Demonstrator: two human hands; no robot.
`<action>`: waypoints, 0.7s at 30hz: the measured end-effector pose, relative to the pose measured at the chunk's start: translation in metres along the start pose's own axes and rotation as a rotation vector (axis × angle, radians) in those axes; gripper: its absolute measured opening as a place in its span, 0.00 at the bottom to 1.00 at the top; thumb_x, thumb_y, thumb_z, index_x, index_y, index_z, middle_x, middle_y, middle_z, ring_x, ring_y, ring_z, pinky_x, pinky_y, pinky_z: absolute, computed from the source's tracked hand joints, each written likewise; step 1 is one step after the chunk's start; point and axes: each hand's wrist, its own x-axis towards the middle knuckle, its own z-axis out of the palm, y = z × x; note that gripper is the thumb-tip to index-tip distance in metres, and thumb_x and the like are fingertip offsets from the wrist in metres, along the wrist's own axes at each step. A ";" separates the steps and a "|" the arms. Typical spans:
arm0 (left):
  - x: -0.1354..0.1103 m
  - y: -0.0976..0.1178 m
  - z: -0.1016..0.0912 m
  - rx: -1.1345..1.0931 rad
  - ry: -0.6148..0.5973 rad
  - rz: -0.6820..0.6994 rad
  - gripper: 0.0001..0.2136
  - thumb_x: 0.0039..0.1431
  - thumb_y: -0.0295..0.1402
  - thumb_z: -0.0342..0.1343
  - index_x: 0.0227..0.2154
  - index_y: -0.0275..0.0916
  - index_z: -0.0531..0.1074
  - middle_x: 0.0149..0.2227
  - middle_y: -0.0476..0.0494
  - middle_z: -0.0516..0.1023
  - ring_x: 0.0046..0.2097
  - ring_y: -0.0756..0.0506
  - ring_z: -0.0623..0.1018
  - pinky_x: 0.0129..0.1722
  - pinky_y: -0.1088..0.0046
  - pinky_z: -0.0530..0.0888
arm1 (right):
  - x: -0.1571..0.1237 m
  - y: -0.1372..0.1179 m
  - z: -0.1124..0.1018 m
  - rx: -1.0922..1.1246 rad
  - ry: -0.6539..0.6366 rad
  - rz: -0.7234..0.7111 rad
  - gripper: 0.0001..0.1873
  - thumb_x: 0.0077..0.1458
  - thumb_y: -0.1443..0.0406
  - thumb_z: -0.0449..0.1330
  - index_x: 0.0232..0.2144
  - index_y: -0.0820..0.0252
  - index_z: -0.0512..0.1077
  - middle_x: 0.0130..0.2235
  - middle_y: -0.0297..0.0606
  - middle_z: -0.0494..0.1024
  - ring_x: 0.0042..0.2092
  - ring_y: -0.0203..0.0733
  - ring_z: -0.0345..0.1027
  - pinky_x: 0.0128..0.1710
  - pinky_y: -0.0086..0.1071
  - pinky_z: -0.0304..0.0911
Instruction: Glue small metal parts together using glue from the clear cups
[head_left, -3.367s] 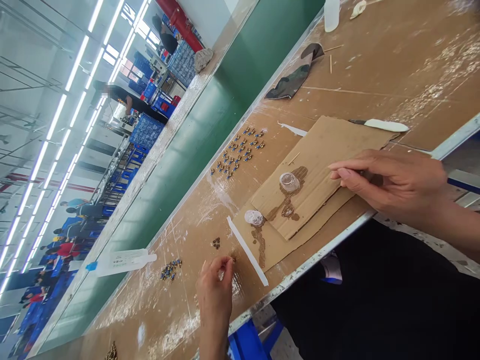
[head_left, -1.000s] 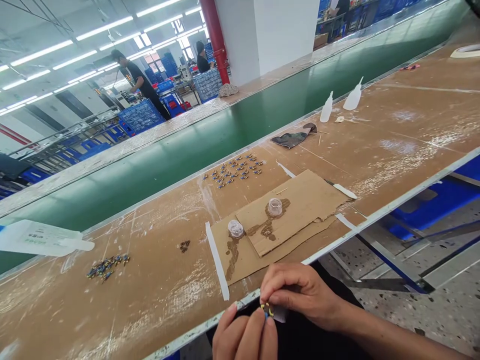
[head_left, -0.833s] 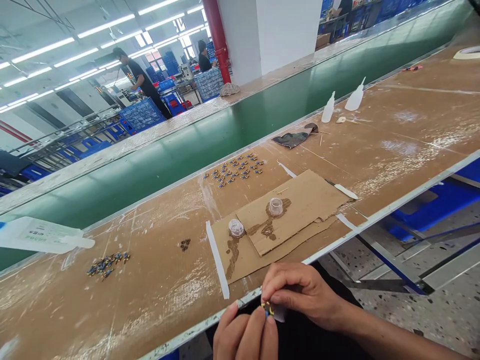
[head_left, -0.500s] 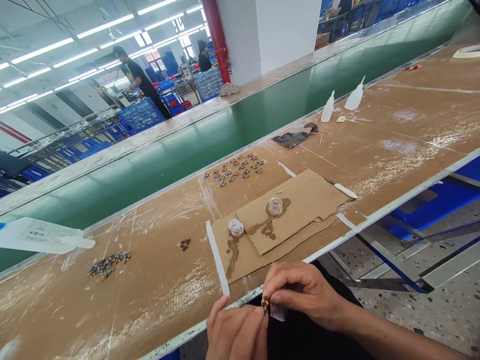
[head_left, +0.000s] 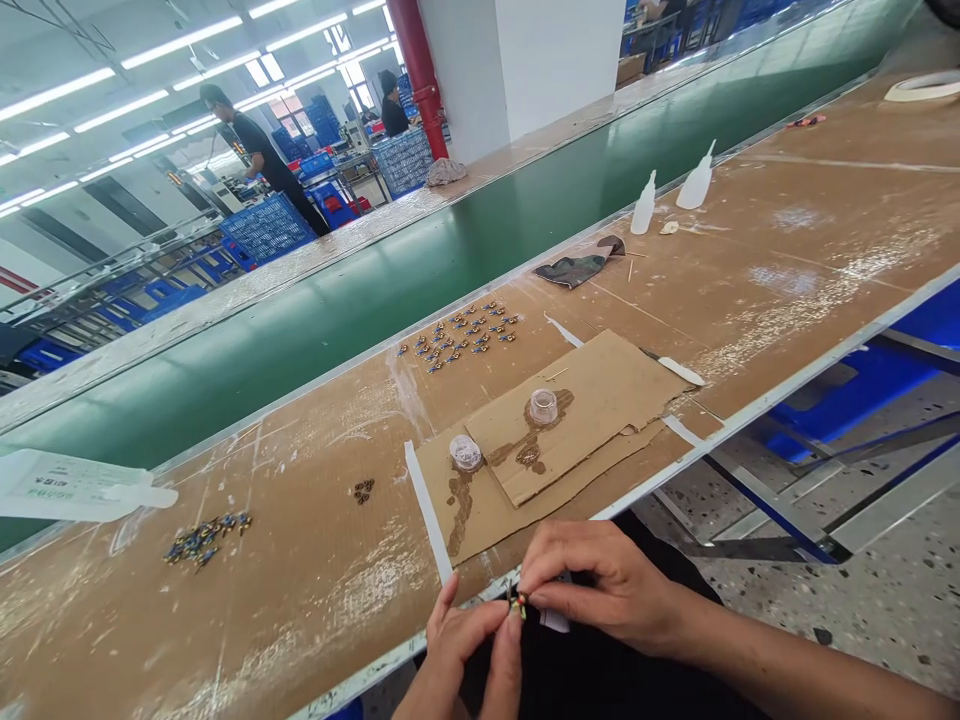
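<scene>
Left hand, right hand: both pinching one part, near side | pile: left | cups, two: on cardboard

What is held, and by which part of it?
The left hand and the right hand pinch a small piece from either side; the exact parts gripped are too small to tell.

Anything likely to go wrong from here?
1. The left hand and right hand pinch a tiny part by the fingertips near the table edge; a slip might drop it into the lap or onto the floor.
2. Dark stains lie beside the clear cup on the cardboard; a knock could spill any liquid inside.
</scene>
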 end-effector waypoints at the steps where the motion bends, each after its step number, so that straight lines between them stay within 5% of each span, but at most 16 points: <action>1: 0.000 -0.002 -0.001 0.005 -0.006 0.005 0.02 0.55 0.29 0.56 0.31 0.42 0.73 0.23 0.55 0.76 0.22 0.54 0.73 0.50 0.67 0.72 | 0.000 0.000 0.000 -0.027 0.000 -0.026 0.06 0.58 0.67 0.57 0.32 0.63 0.74 0.29 0.36 0.76 0.32 0.29 0.69 0.33 0.21 0.63; 11: -0.009 -0.033 -0.001 0.124 -0.153 0.051 0.14 0.61 0.38 0.48 0.22 0.46 0.73 0.15 0.56 0.71 0.18 0.52 0.73 0.43 0.65 0.78 | 0.000 -0.002 -0.003 -0.156 -0.013 -0.164 0.06 0.59 0.68 0.56 0.35 0.64 0.73 0.30 0.39 0.74 0.33 0.30 0.68 0.34 0.21 0.64; 21: 0.001 -0.021 -0.004 0.138 -0.129 0.087 0.12 0.61 0.37 0.49 0.24 0.46 0.73 0.17 0.56 0.72 0.19 0.53 0.73 0.54 0.61 0.69 | 0.002 -0.001 -0.002 -0.094 0.004 -0.146 0.05 0.58 0.69 0.56 0.35 0.66 0.73 0.31 0.39 0.74 0.34 0.30 0.68 0.35 0.21 0.64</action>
